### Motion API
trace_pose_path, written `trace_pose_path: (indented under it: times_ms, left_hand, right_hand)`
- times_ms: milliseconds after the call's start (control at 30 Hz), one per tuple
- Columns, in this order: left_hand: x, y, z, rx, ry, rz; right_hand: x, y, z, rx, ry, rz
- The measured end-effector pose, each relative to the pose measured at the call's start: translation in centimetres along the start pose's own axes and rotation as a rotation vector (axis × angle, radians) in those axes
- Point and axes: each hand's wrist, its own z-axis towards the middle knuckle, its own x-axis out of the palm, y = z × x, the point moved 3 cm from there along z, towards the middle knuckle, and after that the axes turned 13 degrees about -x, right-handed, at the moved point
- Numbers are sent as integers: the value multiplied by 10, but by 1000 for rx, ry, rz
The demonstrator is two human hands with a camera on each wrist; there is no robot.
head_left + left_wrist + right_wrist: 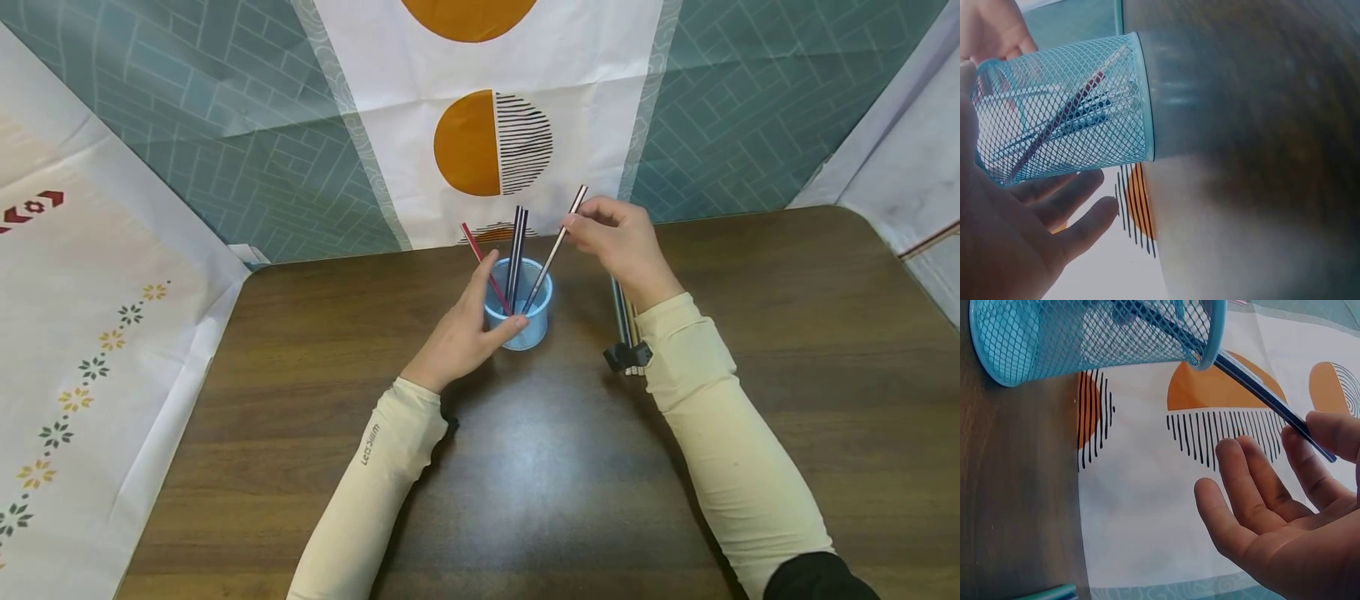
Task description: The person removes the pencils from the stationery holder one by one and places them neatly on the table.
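A light blue mesh pencil cup (531, 332) stands upright near the back edge of the table. My left hand (467, 335) holds it round the rim, thumb at the front and index finger along the left side. In it lean a red pencil (472, 242) and several dark striped pencils (517, 242). My right hand (615, 242) pinches another dark, shiny pencil (1260, 392) between thumb and index finger near its top end. That pencil slants down, its lower end inside the cup. The other right fingers are spread loosely, away from the cup.
On the table below the right wrist lies a group of pencils (622, 321), partly hidden by the hand and the dark wrist strap (627, 357). A patterned cloth (585, 50) hangs just behind the back edge of the brown table (315, 358).
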Motion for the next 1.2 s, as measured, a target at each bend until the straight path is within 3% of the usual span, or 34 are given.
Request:
trace_pose_path:
  times_ms: [267, 500, 633, 800, 1033, 1100, 1200]
  left_hand:
    - [-1, 0, -1, 7, -16, 9]
    - [0, -3, -2, 69, 2, -6]
    - [0, -3, -3, 82, 14, -14]
    - [0, -3, -5, 61, 4, -47]
    - [-2, 0, -6, 14, -80, -104]
    - [-2, 0, -6, 13, -89, -133]
    - [-2, -1, -6, 13, -80, -162]
  right_hand:
    - [-18, 8, -1, -23, -61, 71]
    - [-54, 16, -5, -94, -142, 284]
    - [-71, 16, -7, -118, -172, 335]
    - [-88, 14, -9, -124, -210, 330]
    - [-108, 13, -11, -129, -251, 313]
    - [-115, 12, -12, -122, -267, 267]
    - [-127, 12, -15, -82, -273, 70]
